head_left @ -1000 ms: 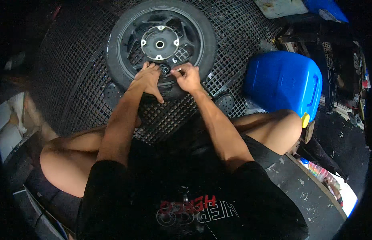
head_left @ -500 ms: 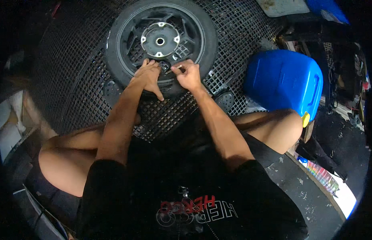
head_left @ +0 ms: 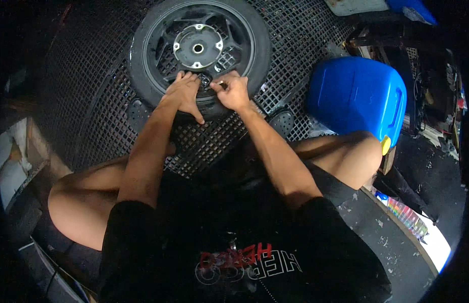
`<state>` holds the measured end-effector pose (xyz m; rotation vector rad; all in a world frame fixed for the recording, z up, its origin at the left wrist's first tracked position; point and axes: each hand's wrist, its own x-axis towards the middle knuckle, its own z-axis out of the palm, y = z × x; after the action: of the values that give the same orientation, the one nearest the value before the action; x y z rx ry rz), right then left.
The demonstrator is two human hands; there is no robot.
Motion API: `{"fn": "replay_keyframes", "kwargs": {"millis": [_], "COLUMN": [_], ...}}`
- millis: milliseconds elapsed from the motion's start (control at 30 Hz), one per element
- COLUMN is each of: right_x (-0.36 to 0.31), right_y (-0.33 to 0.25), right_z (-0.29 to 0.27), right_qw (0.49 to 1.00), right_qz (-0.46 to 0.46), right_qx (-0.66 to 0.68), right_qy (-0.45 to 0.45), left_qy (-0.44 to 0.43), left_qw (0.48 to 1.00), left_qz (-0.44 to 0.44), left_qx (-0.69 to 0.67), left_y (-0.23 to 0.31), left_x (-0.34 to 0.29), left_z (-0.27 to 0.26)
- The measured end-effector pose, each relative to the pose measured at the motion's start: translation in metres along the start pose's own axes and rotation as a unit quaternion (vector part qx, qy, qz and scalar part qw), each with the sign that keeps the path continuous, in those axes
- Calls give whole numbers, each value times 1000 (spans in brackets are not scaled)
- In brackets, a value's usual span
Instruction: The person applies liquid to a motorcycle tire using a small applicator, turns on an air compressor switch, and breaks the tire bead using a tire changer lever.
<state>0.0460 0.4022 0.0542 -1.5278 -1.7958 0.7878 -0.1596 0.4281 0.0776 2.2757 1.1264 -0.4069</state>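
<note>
A motorcycle wheel [head_left: 197, 56] with a black tyre [head_left: 138, 60] lies flat in front of me, its dark spokes and round hub plate facing up. My left hand [head_left: 184, 94] presses on the near side of the rim, fingers stretched out and thumb spread over the tyre's near edge. Just right of it, my right hand [head_left: 233, 93] pinches something small and pale at its tip over the rim, too small to name. Between the two hands is a dark, shiny round spot [head_left: 204, 81] on the near spoke area, partly hidden by the fingers.
Black grid matting [head_left: 98, 96] covers the floor under the wheel. A blue jerrycan [head_left: 355, 96] with a yellow cap [head_left: 385, 145] stands at the right beside my knee. Perforated dark clogs [head_left: 282, 123] flank the wheel's near side. Scrap and a clear bottle [head_left: 408, 217] lie far right.
The whole view has shifted slightly, so the wheel sits a little higher and further left. My left hand stays spread on the rim; the right hand's fingers have turned slightly.
</note>
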Motion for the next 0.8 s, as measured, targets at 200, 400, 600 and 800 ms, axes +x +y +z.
{"fn": "replay_keyframes", "kwargs": {"millis": [200,400,600,800], "right_x": [6,5,2,4], "right_y": [-2,0,-4,-5], "right_z": [-3,-21,-17,-13], "right_qw": [999,991,984,990], "right_qz": [10,60,92,42], "right_qx": [0,106,122,90], "right_qy": [-39,-56,-91,-97], "left_qy": [-12,-7,25,0], "left_qw": [1000,1000,1000,1000], "left_qz": [-12,-7,9,4], "left_qx": [1,-22,-7,-9], "left_y": [-1,-6,-11,-10], "left_x": [-6,-5,-4,-3], "left_z": [-4,0,10,8]}}
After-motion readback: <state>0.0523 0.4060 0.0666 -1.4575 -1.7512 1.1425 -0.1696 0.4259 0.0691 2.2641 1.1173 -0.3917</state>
